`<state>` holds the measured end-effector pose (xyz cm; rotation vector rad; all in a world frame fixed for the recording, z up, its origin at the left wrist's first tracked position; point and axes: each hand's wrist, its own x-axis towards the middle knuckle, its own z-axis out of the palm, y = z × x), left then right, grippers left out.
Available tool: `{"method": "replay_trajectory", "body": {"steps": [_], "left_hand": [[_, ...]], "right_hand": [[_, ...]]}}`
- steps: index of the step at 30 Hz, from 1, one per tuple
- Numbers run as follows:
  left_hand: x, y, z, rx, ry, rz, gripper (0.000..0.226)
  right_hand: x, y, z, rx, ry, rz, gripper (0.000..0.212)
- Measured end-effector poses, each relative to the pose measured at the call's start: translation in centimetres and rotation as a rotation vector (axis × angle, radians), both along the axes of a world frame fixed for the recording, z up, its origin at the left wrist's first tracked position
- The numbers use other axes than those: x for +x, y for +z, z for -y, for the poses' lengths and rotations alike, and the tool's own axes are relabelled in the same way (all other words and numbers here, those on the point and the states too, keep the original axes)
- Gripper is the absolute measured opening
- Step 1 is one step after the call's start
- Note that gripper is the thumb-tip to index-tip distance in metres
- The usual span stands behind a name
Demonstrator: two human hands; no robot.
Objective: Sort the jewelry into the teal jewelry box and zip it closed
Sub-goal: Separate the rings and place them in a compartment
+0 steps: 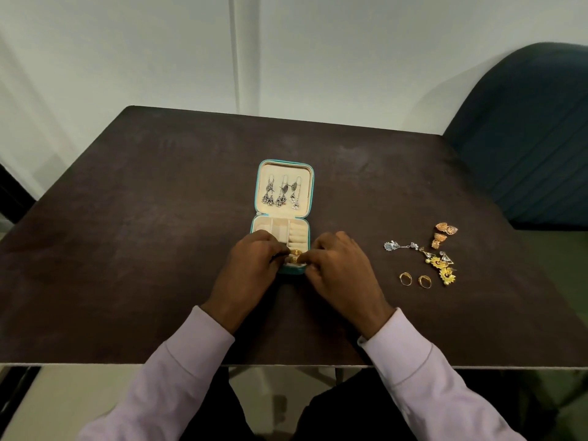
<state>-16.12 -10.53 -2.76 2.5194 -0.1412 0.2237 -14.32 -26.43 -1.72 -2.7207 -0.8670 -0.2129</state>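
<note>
The teal jewelry box [311,186] lies open mid-table, cream lined. Three silver dangling earrings [281,192] hang in its lid. Both hands sit over the near end of the tray. My right hand [337,265] pinches a gold ring [294,259] at the ring rolls, next to another gold ring [295,251] set in the roll. My left hand [251,265] has its fingers curled at the box's near left edge, touching the same ring. Loose pieces lie to the right: two gold rings [414,280], a silver earring [401,246], yellow-gold earrings [444,268], copper jhumkas [443,233].
The dark brown table [159,218] ends at a near edge by my lap. A dark blue chair [534,138] stands at the far right corner. A pale wall lies behind.
</note>
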Motion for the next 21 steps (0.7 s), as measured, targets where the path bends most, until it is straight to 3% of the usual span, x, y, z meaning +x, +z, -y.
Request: {"method": "replay_trajectory", "body": {"steps": [9,21], "left_hand": [[-0.2,0.1,-0.1,0.004,0.007,0.013,0.027],[-0.4,0.2,-0.1,-0.046,0.049,0.143,0.022]], "right_hand": [[-0.1,-1.3,0.1,0.113,-0.089,0.078,0.014],[-0.1,-1.6,0.6,0.191,-0.114,0.110,0.030]]}}
